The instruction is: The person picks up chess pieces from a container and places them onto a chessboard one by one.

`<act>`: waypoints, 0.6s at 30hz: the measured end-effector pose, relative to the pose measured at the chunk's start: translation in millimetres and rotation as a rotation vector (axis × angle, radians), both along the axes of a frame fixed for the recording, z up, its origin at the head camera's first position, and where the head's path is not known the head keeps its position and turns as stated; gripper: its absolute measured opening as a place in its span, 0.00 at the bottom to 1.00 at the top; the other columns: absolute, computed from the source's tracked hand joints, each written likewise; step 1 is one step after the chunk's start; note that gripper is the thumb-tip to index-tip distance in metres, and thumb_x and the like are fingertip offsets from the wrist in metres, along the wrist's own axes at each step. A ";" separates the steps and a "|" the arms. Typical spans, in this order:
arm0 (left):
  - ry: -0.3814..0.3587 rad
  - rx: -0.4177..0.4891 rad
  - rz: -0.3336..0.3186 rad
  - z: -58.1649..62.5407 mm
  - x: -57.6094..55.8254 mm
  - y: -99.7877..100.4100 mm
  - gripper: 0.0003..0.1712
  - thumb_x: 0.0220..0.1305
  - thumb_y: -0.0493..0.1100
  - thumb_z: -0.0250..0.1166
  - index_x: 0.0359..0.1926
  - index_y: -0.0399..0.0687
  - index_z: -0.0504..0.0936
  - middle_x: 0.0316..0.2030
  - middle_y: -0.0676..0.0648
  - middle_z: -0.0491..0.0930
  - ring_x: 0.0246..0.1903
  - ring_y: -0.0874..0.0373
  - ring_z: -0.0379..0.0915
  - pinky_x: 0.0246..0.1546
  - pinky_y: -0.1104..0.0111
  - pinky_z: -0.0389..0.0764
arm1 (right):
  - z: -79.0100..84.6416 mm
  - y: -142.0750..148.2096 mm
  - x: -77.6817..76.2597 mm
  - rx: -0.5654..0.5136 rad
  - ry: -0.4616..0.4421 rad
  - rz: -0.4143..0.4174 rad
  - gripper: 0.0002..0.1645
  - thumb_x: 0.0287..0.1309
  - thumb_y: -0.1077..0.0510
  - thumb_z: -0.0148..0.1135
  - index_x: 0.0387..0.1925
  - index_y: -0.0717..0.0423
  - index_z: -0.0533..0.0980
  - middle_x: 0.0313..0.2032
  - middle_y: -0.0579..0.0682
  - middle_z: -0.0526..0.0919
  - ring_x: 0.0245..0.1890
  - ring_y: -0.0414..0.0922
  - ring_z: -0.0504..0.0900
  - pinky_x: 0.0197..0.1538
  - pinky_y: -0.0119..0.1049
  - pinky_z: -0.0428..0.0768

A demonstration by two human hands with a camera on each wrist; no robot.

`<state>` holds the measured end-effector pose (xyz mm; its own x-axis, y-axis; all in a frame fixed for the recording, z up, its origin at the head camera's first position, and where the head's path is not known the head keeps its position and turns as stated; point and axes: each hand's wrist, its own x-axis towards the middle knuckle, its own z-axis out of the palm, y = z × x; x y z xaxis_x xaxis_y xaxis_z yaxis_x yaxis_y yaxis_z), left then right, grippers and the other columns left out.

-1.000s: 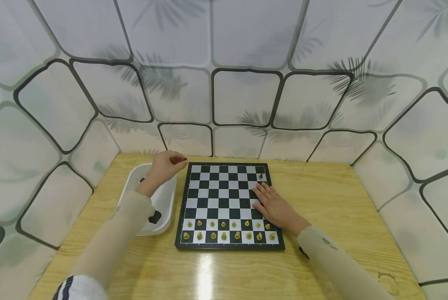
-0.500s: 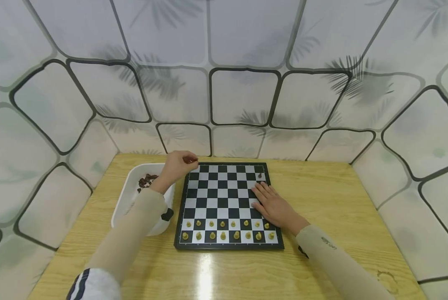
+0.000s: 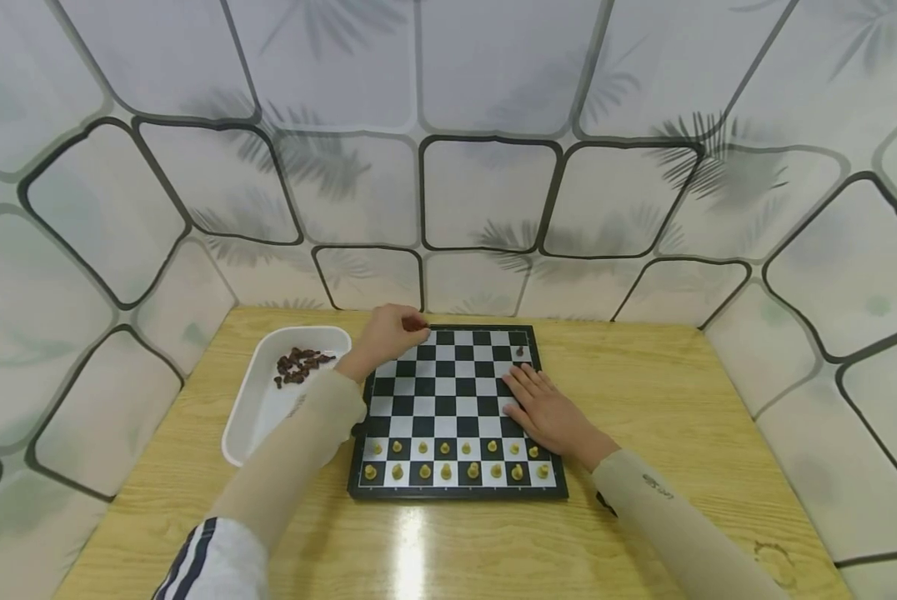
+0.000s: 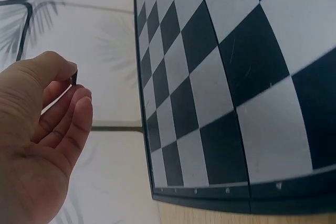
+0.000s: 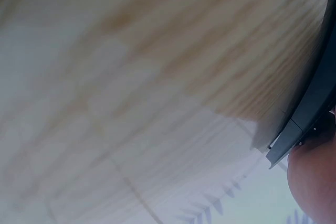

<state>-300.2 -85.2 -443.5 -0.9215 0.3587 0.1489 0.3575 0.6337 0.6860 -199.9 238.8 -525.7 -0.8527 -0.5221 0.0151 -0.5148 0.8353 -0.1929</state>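
My left hand (image 3: 390,337) is over the far left part of the chessboard (image 3: 456,387). In the left wrist view its thumb and index finger pinch a small dark chess piece (image 4: 73,78), mostly hidden by the fingertips. My right hand (image 3: 549,412) rests with extended fingers on the board's right side. Beyond its fingertips stands one dark chess piece (image 3: 519,351), near the far right corner. Two rows of yellow chess pieces (image 3: 446,472) stand along the board's near side. The right wrist view shows only a bit of that hand (image 5: 315,177) beside the board's dark edge.
Left of the board is a white plastic tray (image 3: 233,429) with a heap of dark chess pieces (image 3: 298,365) at its far end. Everything is on a wooden table (image 3: 643,375), with a patterned wall (image 3: 493,192) close behind and at both sides.
My left hand has moved right, from above the tray to over the board's far left part, bringing the heap of dark pieces into view. My right hand has stayed in place.
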 end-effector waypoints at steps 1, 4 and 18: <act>-0.004 -0.007 -0.010 -0.3 -0.2 3.6 0.12 0.69 0.42 0.70 0.47 0.39 0.90 0.40 0.43 0.90 0.40 0.51 0.84 0.41 0.61 0.85 | 0.0 0.1 0.0 0.002 -0.004 -0.002 0.40 0.83 0.42 0.45 0.81 0.62 0.57 0.81 0.63 0.58 0.83 0.62 0.53 0.83 0.58 0.55; -0.013 -0.025 -0.039 0.0 -0.5 14.7 0.11 0.69 0.42 0.70 0.47 0.40 0.90 0.41 0.43 0.89 0.41 0.52 0.84 0.42 0.62 0.85 | 0.9 0.2 0.4 0.002 -0.011 -0.007 0.40 0.83 0.41 0.45 0.81 0.62 0.57 0.81 0.63 0.58 0.83 0.62 0.52 0.83 0.58 0.54; -0.029 -0.032 -0.132 -7.1 -0.7 59.8 0.12 0.72 0.39 0.67 0.51 0.37 0.89 0.46 0.41 0.90 0.45 0.50 0.85 0.47 0.60 0.87 | 4.6 -1.4 1.4 -0.010 -0.010 -0.007 0.39 0.83 0.42 0.46 0.81 0.63 0.58 0.81 0.63 0.58 0.83 0.62 0.53 0.83 0.58 0.55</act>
